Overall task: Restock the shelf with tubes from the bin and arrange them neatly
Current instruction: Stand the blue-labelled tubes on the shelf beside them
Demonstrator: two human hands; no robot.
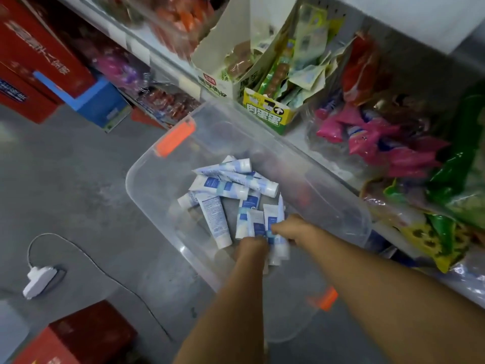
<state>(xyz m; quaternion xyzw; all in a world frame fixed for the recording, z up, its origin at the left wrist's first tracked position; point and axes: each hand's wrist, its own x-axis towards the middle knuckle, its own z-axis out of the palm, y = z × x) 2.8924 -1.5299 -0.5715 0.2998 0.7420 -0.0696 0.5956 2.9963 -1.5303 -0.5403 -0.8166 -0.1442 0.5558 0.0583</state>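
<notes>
Fingers of your left hand (pixel 249 246) hide behind its knuckles, so you cannot tell their grip; your right hand (pixel 288 229) clasps tubes (pixel 270 216) in the bin (pixel 130 169).

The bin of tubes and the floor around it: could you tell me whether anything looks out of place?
Yes. The tubes lie in a jumbled heap in the clear bin, crossing at all angles. A white plug and its cable lie loose on the floor, left of the bin.
</notes>
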